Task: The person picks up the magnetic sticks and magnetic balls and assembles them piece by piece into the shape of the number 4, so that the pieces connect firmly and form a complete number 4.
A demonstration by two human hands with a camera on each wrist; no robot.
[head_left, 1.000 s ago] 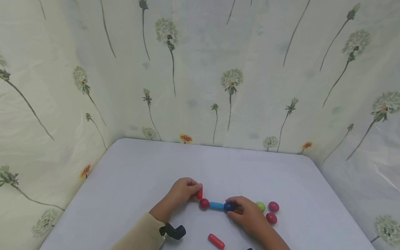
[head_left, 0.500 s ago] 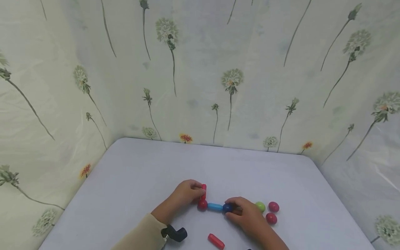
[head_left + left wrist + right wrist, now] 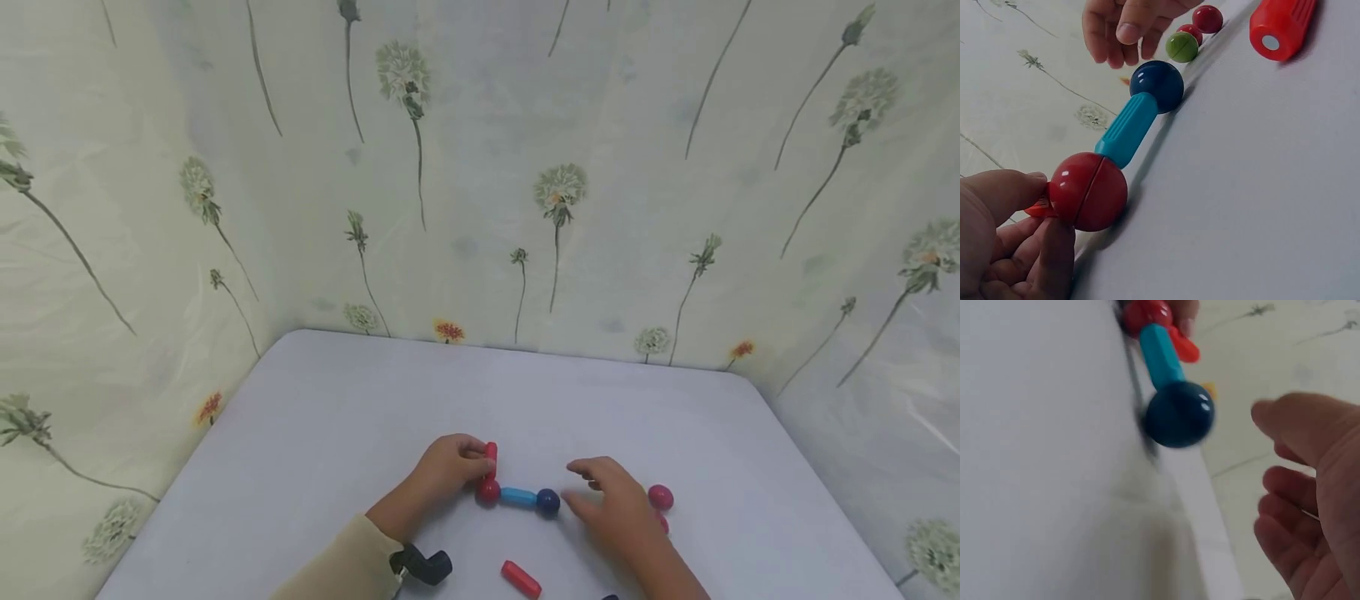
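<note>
The left hand [image 3: 447, 468] pinches a red rod [image 3: 491, 451] whose end seemingly touches a red ball [image 3: 489, 492] on the table [image 3: 360, 408]. A blue rod [image 3: 518, 497] links that ball to a dark blue ball [image 3: 548, 502]; the right hand [image 3: 619, 505], thumb and fingers apart, hovers beside it.

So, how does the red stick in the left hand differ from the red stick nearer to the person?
The left hand pinches the far red stick; no hand touches the near red stick. The far red stick meets the red ball; the near red stick touches no ball. Both are red and elongated.
</note>
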